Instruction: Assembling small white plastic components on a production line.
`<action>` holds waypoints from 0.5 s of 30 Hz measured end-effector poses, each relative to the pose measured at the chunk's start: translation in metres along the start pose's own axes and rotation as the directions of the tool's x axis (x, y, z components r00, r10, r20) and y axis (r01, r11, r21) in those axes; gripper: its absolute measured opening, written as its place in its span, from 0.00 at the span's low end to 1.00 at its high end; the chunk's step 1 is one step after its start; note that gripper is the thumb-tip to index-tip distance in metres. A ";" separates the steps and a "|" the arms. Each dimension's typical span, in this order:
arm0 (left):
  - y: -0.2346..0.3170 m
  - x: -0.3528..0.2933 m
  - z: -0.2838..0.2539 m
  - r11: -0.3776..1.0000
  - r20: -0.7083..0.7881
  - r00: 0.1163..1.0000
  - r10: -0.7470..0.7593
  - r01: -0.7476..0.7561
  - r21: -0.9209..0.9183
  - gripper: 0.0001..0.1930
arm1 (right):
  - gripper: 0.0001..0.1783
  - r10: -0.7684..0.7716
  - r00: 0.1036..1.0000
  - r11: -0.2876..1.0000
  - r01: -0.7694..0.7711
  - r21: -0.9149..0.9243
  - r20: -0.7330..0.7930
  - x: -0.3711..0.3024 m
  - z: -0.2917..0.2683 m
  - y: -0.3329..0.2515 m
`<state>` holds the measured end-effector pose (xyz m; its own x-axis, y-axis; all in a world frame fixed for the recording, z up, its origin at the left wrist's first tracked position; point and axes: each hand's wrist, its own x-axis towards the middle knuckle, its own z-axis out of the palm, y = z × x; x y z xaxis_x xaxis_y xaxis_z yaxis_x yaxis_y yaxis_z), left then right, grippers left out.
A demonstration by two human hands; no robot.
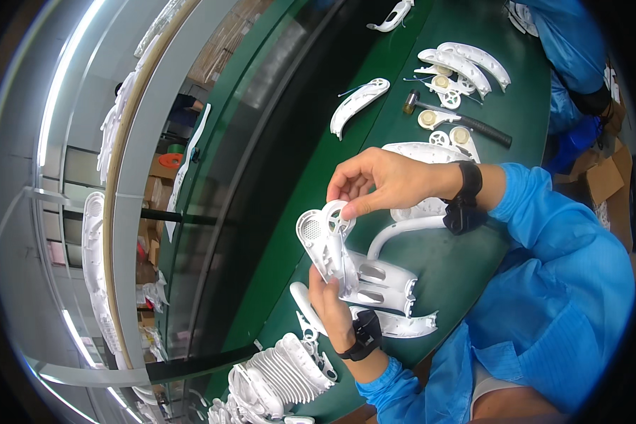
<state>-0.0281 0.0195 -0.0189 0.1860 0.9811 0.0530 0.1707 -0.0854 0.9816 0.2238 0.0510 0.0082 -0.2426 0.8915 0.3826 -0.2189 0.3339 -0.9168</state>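
In front of me my left hand (326, 307) is closed on the lower edge of a white plastic shell (320, 249) whose round end has a perforated grille. My right hand (385, 180) comes from above and pinches a white spoked ring part (337, 218) between thumb and fingers. That ring lies against the shell beside the grille, and a thin wire seems to hang below it. Just right of the held shell, a white housing (385, 279) with oval openings rests on the green table (449, 272). A curved white tube (403, 227) stretches behind it.
Several nested white shells (283, 374) are heaped at the lower left. A hammer (466, 124) lies among white parts farther off. One curved shell (360, 106) sits on the green surface beyond my hands. A person in blue (565, 49) is at the upper right.
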 end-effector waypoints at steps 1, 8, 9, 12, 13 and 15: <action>-0.001 0.000 0.001 1.000 0.024 1.000 -0.011 0.011 -0.007 0.27 | 0.14 0.018 1.000 1.000 -0.018 0.004 -0.005 -0.001 0.001 0.004; 0.009 -0.002 0.006 0.998 0.063 0.997 -0.050 0.047 0.048 0.24 | 0.13 0.052 0.999 0.998 -0.052 -0.017 0.010 0.001 0.007 0.006; 0.010 -0.003 0.006 0.998 0.058 0.998 -0.034 0.031 0.059 0.22 | 0.13 0.056 0.998 0.998 -0.056 -0.025 0.021 0.002 0.008 0.006; 0.005 -0.001 0.008 0.993 0.064 0.997 0.046 -0.053 0.109 0.18 | 0.13 0.062 0.998 0.997 -0.061 -0.042 0.027 0.001 0.007 0.007; 0.002 0.000 0.009 0.982 0.072 0.991 0.112 -0.122 0.147 0.16 | 0.13 0.062 0.998 0.997 -0.061 -0.051 0.027 0.001 0.007 0.008; 0.001 -0.002 0.010 0.981 0.064 0.994 0.086 -0.096 0.166 0.16 | 0.14 0.068 0.998 0.995 -0.067 -0.075 0.011 -0.002 0.006 0.008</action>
<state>-0.0185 0.0155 -0.0203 0.2616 0.9570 0.1256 0.3105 -0.2067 0.9278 0.2164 0.0501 0.0012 -0.2673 0.9088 0.3203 -0.1306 0.2952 -0.9465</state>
